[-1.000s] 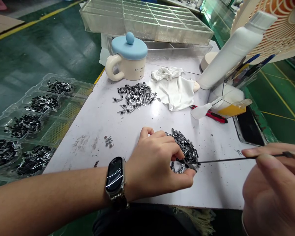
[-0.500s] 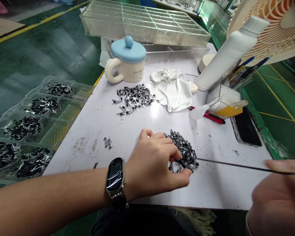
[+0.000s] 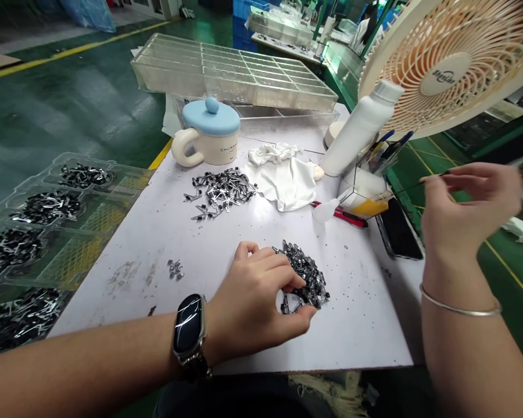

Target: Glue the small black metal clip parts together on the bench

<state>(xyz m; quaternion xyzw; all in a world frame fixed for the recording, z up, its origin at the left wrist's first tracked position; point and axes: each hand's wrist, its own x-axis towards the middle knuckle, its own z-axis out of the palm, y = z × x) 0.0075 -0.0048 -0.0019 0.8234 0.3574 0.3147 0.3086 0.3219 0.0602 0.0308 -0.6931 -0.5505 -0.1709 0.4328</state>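
My left hand (image 3: 257, 290), wearing a smartwatch (image 3: 189, 325), rests on the white tabletop beside a pile of small black-and-silver metal clips (image 3: 307, 273). Its thumb and fingers are apart and curved at the pile's near left side, with no clip visible between them. At the right, my right hand (image 3: 470, 203) is raised above the table edge, its fingers pinched on a thin dark rod-like tool (image 3: 407, 187) that points left. What kind of tool it is I cannot tell. A second, looser heap of clips (image 3: 226, 188) lies farther back.
Clear trays of clips (image 3: 82, 232) stand at the left. Behind are a lidded mug (image 3: 218, 148), a divided plastic case (image 3: 226, 72) and a white cloth (image 3: 283, 180). To the right are a white bottle (image 3: 357, 130), pen holder (image 3: 361, 194), phone (image 3: 398, 229) and fan (image 3: 444, 69).
My right hand has risen and moved away from the pile with the thin tool. My left hand keeps its place by the clips. The view has shifted, showing more of the fan.
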